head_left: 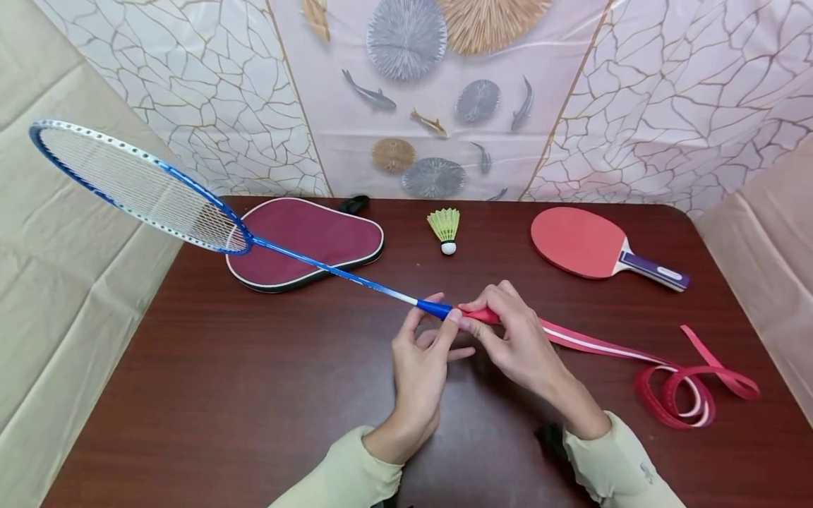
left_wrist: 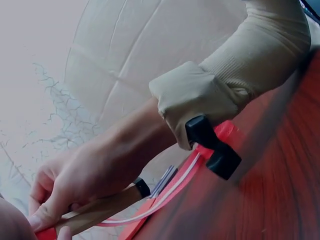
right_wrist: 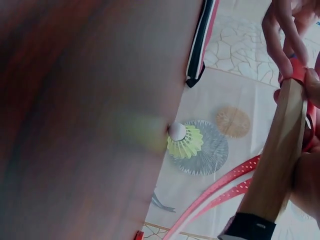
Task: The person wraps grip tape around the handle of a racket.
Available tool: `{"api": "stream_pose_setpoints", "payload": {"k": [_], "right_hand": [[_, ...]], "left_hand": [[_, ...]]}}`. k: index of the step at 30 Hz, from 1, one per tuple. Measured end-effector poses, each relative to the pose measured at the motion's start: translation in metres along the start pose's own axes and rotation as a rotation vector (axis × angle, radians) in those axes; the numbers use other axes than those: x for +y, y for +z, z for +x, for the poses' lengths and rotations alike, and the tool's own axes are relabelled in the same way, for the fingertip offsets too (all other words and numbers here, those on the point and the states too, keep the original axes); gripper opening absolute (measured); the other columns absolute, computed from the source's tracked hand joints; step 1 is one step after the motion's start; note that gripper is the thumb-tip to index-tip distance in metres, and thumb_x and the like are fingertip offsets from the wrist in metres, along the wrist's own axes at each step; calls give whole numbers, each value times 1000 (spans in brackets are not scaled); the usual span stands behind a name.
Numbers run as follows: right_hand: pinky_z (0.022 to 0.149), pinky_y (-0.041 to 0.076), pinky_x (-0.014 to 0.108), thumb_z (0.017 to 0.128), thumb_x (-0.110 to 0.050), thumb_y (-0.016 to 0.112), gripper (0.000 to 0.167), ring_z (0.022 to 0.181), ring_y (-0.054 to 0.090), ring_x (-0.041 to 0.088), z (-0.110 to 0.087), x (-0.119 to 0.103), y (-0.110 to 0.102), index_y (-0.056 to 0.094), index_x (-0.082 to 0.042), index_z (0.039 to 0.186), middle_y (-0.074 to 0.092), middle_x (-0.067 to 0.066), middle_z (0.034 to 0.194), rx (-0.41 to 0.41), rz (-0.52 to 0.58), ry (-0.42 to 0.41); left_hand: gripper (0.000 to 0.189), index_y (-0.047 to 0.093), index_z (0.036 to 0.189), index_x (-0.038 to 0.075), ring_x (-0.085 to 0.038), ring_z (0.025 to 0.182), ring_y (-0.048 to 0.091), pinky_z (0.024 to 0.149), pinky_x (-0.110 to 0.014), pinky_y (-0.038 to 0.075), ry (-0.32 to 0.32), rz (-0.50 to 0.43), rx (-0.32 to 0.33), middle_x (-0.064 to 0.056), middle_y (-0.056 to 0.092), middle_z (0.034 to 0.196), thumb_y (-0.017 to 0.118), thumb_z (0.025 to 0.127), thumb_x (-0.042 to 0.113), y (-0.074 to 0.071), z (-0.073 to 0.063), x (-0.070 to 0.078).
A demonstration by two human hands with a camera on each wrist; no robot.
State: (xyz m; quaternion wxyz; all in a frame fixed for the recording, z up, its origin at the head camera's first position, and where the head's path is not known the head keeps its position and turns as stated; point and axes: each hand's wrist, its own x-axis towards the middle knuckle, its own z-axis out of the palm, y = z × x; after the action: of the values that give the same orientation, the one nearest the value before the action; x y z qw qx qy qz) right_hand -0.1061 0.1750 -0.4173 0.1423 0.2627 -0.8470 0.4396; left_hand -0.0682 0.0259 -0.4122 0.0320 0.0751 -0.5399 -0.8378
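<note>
A blue and white badminton racket (head_left: pixel 330 269) is held up over the table, its strung head to the far left. My left hand (head_left: pixel 419 363) pinches it with thumb and fingers where the blue cone meets the handle. Red grip tape (head_left: pixel 587 343) with a white stripe is wrapped at the top of the handle. My right hand (head_left: pixel 524 342) pinches this tape against the racket, its thumb close to the left thumb. Below the wrap, the bare wooden handle (right_wrist: pixel 272 150) shows in the right wrist view, with a black end. The tape's loose length trails right and curls on the table.
A maroon paddle case (head_left: pixel 298 236) lies at the back left, partly under the racket head. A yellow shuttlecock (head_left: pixel 444 227) stands at the back middle. At the back right lies a red table tennis paddle (head_left: pixel 578 241) on the dark wooden table (head_left: pixel 254 395).
</note>
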Motion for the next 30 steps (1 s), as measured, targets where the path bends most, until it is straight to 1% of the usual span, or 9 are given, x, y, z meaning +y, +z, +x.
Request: {"api": "stream_pose_setpoints", "payload": {"k": [3, 6, 9, 13, 16, 19, 22, 27, 30], "right_hand": [[56, 38, 21, 80, -10, 82, 26, 83, 45, 11, 0, 0, 0, 67, -16, 100, 60, -11, 93, 14, 1, -5], [57, 38, 21, 78, -12, 84, 28, 83, 45, 11, 1, 0, -2, 68, -17, 100, 60, -12, 93, 25, -1, -6], [56, 38, 20, 76, -13, 86, 31, 83, 46, 11, 1, 1, -3, 69, -18, 101, 60, -13, 92, 27, 3, -3], [56, 39, 20, 75, -12, 86, 31, 84, 47, 11, 0, 2, -4, 70, -20, 101, 60, -13, 93, 10, 11, -3], [56, 39, 20, 76, -11, 86, 31, 83, 46, 10, 0, 3, -3, 70, -20, 101, 59, -14, 92, -4, 4, -7], [55, 40, 23, 74, -13, 87, 32, 81, 46, 10, 0, 2, -4, 69, -20, 100, 59, -14, 91, -17, -12, -3], [55, 41, 24, 72, -16, 88, 35, 80, 47, 8, -1, 1, -7, 69, -21, 101, 59, -13, 92, -38, -31, 22], [62, 48, 23, 71, -20, 89, 42, 83, 53, 6, -1, -2, -16, 68, -21, 107, 61, -10, 98, -90, -56, 71], [65, 47, 23, 69, -23, 90, 44, 83, 53, 5, 0, -2, -21, 68, -20, 107, 61, -9, 93, -99, -95, 76]], "left_hand": [[37, 64, 122, 10, -31, 83, 71, 67, -46, 58, 19, -8, 6, -18, 71, 95, 75, 88, 15, 0, 2, 0], [35, 66, 119, 7, -31, 81, 72, 68, -46, 58, 34, -2, 9, -17, 72, 93, 77, 86, 13, -1, 5, 0], [33, 67, 115, 4, -31, 80, 72, 70, -45, 58, 44, 30, 16, -16, 72, 94, 78, 85, 12, -2, 6, 0], [32, 67, 110, 1, -30, 78, 72, 71, -43, 58, 56, 68, 26, -15, 71, 96, 80, 83, 11, -2, 6, -2], [31, 66, 108, -1, -30, 77, 72, 70, -43, 58, 61, 74, 28, -16, 70, 96, 80, 83, 10, -3, 6, -3], [30, 65, 107, -2, -31, 77, 72, 69, -44, 58, 65, 86, 21, -15, 70, 96, 80, 83, 10, -4, 6, -4], [31, 65, 108, -2, -29, 76, 72, 70, -43, 58, 81, 138, 1, -13, 70, 96, 79, 84, 11, -5, 6, -5], [29, 67, 109, 1, -22, 75, 72, 71, -34, 58, 137, 292, -41, -8, 72, 93, 78, 85, 13, -7, 5, -5], [28, 66, 110, 1, -22, 76, 72, 70, -30, 58, 161, 341, -64, -8, 72, 93, 77, 86, 12, -6, 5, -5]]}}
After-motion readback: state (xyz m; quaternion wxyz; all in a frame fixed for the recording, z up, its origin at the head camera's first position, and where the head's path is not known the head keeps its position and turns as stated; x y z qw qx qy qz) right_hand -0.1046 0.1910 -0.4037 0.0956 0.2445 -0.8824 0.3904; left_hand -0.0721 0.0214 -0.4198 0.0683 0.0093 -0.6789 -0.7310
